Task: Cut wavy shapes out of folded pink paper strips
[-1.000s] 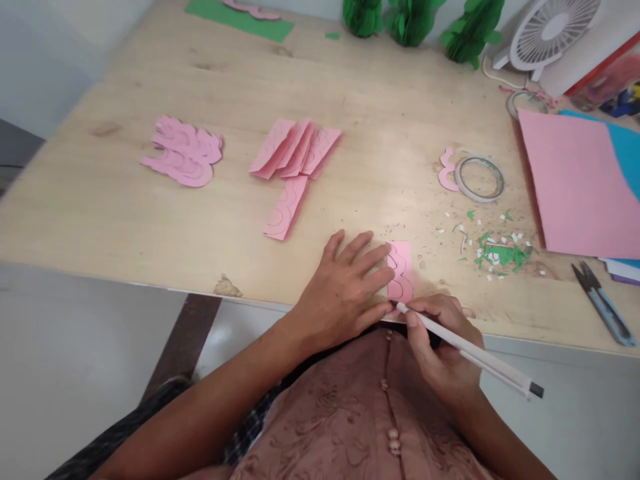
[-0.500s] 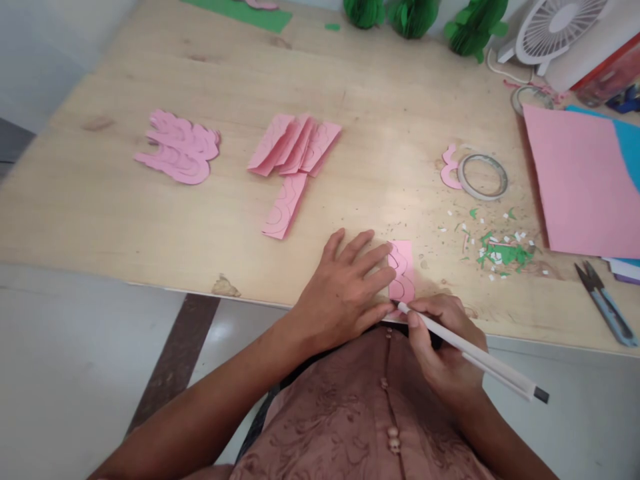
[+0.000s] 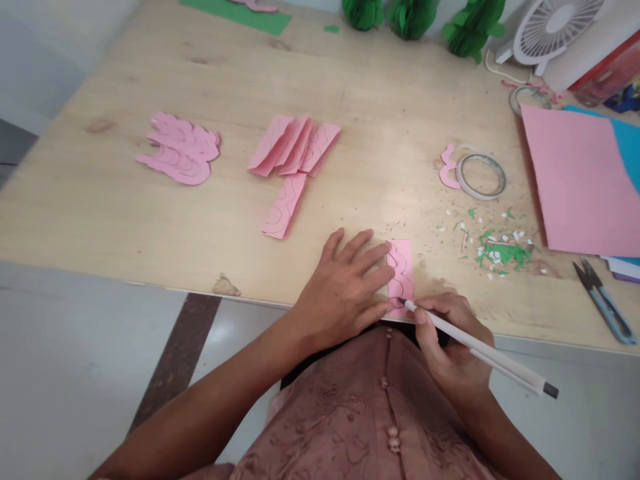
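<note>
Near the table's front edge lies a pink paper strip (image 3: 404, 273) with wavy pen lines on it. My left hand (image 3: 345, 287) rests flat with spread fingers, its fingertips over the strip's left side. A white pen (image 3: 475, 343) is gripped in my right hand (image 3: 457, 340), its dark tip at the lower part of the strip. Further back sits a bunch of folded pink strips (image 3: 295, 147) with curves drawn on them. To its left is a stack of scalloped pink cutouts (image 3: 183, 150).
A tape roll (image 3: 481, 177) touches a small pink cutout (image 3: 449, 167). Green and white scraps (image 3: 505, 252), snips (image 3: 604, 301) and pink sheets (image 3: 583, 180) lie on the right. Green paper ornaments (image 3: 413, 17) and a white fan (image 3: 557, 27) stand at the back.
The pen tip and my right hand have shifted slightly right and up along the strip's lower end. A dark line now shows there. My left hand has stayed in place.
</note>
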A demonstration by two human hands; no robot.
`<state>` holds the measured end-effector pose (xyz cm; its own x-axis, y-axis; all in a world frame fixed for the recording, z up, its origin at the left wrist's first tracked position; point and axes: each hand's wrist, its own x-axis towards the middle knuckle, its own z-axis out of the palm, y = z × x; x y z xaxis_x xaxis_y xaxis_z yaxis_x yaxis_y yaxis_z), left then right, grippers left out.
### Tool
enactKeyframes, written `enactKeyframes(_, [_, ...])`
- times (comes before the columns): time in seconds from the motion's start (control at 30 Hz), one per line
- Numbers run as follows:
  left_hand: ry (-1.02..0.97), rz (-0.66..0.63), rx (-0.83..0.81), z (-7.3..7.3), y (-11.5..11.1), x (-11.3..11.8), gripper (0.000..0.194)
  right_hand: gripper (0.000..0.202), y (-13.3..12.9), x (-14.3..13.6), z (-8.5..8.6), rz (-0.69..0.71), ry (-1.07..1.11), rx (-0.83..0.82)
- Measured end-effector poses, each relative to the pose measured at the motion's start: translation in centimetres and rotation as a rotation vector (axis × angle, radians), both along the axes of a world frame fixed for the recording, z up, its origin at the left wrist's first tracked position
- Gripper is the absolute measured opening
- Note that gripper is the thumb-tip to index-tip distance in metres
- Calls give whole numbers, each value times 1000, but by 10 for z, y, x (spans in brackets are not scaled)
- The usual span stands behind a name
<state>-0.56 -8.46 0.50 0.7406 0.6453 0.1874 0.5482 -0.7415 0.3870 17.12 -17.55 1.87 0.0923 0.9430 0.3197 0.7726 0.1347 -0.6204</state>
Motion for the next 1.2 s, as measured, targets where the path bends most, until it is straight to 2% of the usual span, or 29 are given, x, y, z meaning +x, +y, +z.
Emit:
enactKeyframes(0.77, [-5,-2,2,-2,0,0,35,5,-1,3,-1,-28,-13,5])
enactKeyframes(1.2, [10,-8,-12,-1,0,0,32,6,5,-7,0,35,-15,50])
